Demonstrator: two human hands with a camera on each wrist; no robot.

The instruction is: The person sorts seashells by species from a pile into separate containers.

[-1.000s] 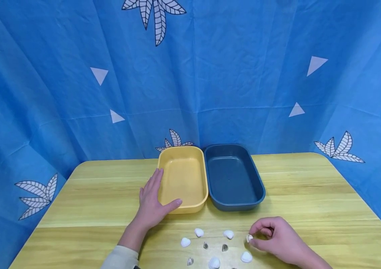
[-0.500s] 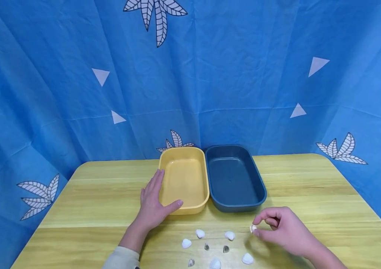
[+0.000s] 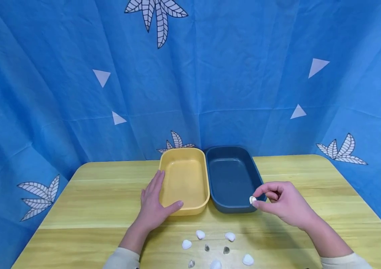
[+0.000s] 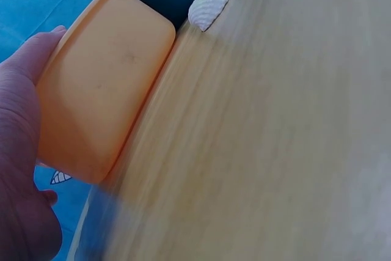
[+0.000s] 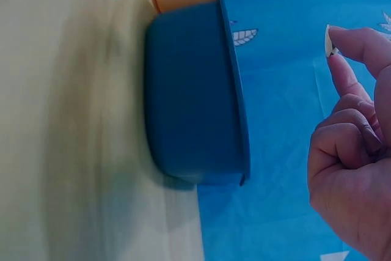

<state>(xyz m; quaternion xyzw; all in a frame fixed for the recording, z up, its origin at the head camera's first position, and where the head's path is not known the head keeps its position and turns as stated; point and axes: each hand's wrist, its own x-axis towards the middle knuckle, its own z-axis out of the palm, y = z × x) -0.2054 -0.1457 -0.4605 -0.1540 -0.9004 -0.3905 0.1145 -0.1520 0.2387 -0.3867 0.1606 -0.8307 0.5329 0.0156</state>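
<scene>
White shell (image 3: 252, 200) pinched in my right hand (image 3: 287, 203)
I hold it up by the near right corner of the blue tub (image 3: 232, 179); my left hand (image 3: 154, 207) rests, fingers spread, against the yellow tub (image 3: 185, 179). Other shells (image 3: 230, 237) lie on the desk (image 3: 103, 201).

The left tray (image 3: 184, 183) and right tray (image 3: 230, 179) are standing side by side on the worktop (image 3: 106, 198), before the curtain (image 3: 230, 74). Shells (image 3: 230, 237) are lying in front.
</scene>
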